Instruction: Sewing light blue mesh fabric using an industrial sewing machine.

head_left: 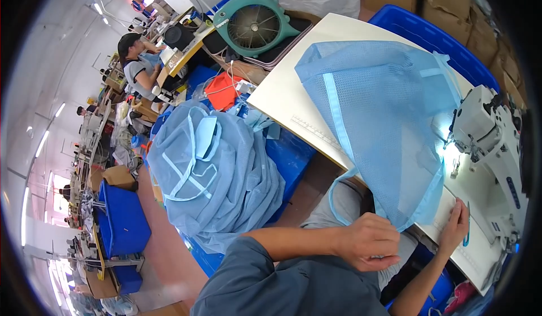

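Mesh fabric point(389, 124) lies just beyond the curled left hand point(370, 242), its hold unclear. The right hand point(453, 229) holds a slim blue tool point(467, 234)

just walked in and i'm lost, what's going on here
Blue mesh fabric lies across a white table at a sewing machine. The person's left hand is curled by the fabric's near edge; a thin teal tool shows at their right hand. A heap of similar mesh sits to the left.
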Demonstrator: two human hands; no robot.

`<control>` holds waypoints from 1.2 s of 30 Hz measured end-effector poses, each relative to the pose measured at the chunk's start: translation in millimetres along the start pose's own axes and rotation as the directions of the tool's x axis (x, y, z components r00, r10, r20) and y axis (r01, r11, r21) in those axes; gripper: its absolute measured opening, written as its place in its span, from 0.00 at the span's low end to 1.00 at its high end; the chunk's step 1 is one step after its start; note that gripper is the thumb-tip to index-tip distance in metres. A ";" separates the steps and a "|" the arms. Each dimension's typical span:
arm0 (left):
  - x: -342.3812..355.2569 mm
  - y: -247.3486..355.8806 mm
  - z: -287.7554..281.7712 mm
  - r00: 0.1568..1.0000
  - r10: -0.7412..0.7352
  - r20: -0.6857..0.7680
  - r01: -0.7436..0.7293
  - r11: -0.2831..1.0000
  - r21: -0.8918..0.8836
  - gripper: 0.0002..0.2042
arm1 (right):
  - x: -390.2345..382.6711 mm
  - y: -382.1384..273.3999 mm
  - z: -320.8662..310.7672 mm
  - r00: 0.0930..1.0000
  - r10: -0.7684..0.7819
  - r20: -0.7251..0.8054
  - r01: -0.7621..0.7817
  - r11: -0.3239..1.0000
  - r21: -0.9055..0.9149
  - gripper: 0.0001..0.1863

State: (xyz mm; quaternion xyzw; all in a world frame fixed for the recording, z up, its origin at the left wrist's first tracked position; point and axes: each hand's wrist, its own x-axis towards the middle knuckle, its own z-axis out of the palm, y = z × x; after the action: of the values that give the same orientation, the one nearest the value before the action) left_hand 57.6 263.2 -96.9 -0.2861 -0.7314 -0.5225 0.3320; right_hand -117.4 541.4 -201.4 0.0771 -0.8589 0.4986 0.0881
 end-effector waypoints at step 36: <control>-178.2 2.7 -234.6 0.727 -0.323 -0.607 0.681 0.216 0.700 0.08 | 9.7 33.7 -6.3 0.996 0.010 0.093 0.008 0.982 -0.189 0.22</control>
State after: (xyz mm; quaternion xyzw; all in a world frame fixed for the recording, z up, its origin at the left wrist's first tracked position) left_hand 213.3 27.4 -180.4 0.2875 -0.8735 -0.1661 0.3559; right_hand -133.8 563.0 -224.5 0.0912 -0.9056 0.4105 0.0548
